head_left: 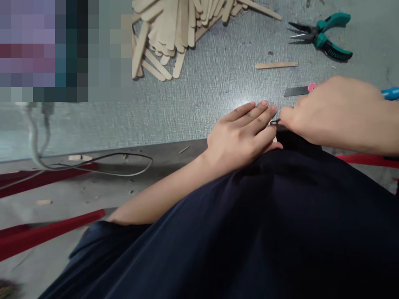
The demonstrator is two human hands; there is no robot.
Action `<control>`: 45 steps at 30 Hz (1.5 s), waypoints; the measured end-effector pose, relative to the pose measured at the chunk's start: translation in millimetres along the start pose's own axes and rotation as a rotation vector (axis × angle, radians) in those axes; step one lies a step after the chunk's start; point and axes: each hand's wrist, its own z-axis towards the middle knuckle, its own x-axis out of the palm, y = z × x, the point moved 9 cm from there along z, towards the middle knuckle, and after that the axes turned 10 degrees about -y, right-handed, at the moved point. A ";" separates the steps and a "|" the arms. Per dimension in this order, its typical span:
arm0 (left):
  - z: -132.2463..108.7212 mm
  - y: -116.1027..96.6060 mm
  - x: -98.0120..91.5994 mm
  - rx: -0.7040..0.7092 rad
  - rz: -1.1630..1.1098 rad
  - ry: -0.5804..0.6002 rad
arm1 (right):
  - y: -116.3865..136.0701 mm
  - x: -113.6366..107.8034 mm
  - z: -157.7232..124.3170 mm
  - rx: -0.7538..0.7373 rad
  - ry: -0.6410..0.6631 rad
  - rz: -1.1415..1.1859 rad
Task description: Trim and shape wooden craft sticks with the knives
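Observation:
At the table's front edge my left hand (243, 133) is closed on a small pale wooden piece (274, 137), which shows between its thumb and index finger. My right hand (336, 112) is closed just to the right, its fingertips on a thin dark tool (275, 122) whose tip meets the wooden piece. Most of that tool is hidden by the hand. Beyond my right hand lies a cutter blade (296, 91) with a pink part beside it. A single wooden stick (276, 65) rests farther back on the table.
Many wooden sticks (165, 29) are heaped at the back. Green-handled pliers (324, 37) lie open at the back right. A cable (33, 133) hangs over the left edge. Red bars (52, 232) and wood scraps show below the table (171, 116).

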 end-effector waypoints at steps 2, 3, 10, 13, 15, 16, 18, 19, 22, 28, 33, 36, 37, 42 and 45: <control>-0.2 0.1 -1.4 0.005 -0.006 0.007 | 4.5 -0.5 -1.9 -0.014 0.028 0.011; -0.8 -0.1 -2.0 0.010 -0.005 0.007 | 6.8 -0.9 -3.0 -0.018 0.017 -0.004; -10.5 2.2 -8.3 0.007 0.035 -0.048 | 18.1 12.2 -9.5 0.027 -0.167 -0.033; -9.6 -0.5 -12.3 0.050 0.073 -0.079 | 12.1 12.6 -9.1 0.079 -0.206 0.068; -6.7 -4.4 -16.0 0.098 0.119 -0.113 | 9.8 10.2 -7.6 0.056 -0.204 0.061; -5.2 -6.1 -17.7 0.118 0.143 -0.129 | 8.8 9.6 -6.4 0.037 -0.196 0.044; -3.4 -8.0 -19.4 0.141 0.179 -0.144 | 4.0 11.2 -2.9 0.027 -0.176 0.046; -3.3 -7.4 -18.9 0.137 0.182 -0.135 | -0.1 14.0 -0.6 0.044 -0.167 0.075; -5.9 -1.1 -14.8 0.073 0.119 -0.078 | -8.9 24.1 6.9 0.065 -0.207 0.182; -11.3 6.2 -11.1 -0.002 0.010 -0.030 | -21.9 43.8 10.8 0.144 -0.316 0.401; -10.3 6.4 -10.6 -0.023 0.016 -0.027 | -6.7 32.4 8.3 0.032 -0.269 0.316; -10.1 6.4 -9.8 -0.034 0.040 -0.023 | -4.4 28.6 9.2 0.043 -0.224 0.279; -10.1 6.7 -9.8 -0.038 0.046 -0.023 | -4.4 28.0 9.4 0.050 -0.218 0.273; -10.2 6.2 -11.0 -0.011 0.062 -0.031 | 0.2 29.2 6.2 0.044 -0.188 0.210; -10.5 6.0 -12.7 -0.004 0.048 -0.047 | 2.8 27.0 1.7 0.051 -0.206 0.113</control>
